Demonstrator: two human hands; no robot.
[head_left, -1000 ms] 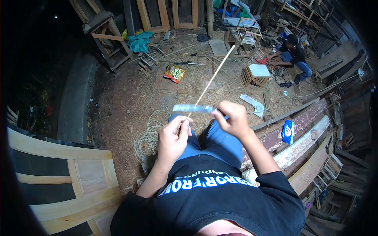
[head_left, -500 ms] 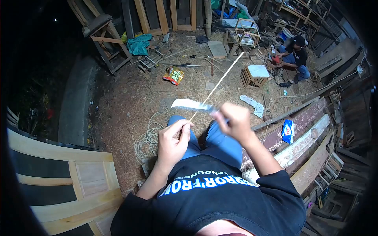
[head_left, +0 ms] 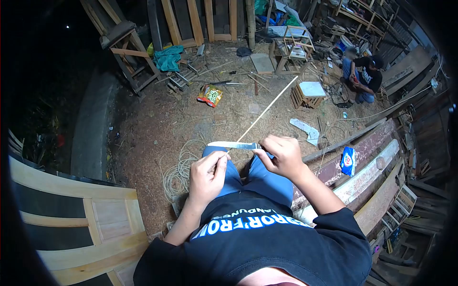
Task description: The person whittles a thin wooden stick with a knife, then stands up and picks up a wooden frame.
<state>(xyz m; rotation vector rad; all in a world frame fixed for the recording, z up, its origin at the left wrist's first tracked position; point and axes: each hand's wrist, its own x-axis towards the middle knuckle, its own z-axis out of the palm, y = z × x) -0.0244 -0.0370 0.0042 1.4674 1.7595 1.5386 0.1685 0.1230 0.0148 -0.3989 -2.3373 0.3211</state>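
Observation:
My left hand (head_left: 208, 172) pinches the near end of a long, thin wooden stick (head_left: 268, 108), which slants up and away to the right. In my right hand (head_left: 282, 153) is the handle of a knife (head_left: 234, 145), its broad bright blade pointing left. The blade lies across the stick just beyond my left fingertips. My fingers cover most of the knife handle. Both hands are over my knees, above blue trousers (head_left: 268, 178).
A coil of cord (head_left: 177, 174) lies left of my legs. Beyond are a snack bag (head_left: 210, 96) and a slatted wooden crate (head_left: 307, 94). A blue packet (head_left: 348, 160) rests on boards at right. Wooden panels (head_left: 109, 224) stand at left. Another person (head_left: 365, 78) crouches at back right.
The knife has moved down along the stick, closer to my left hand. The stick's far end is slightly lower. The other person has changed posture, leaning farther right.

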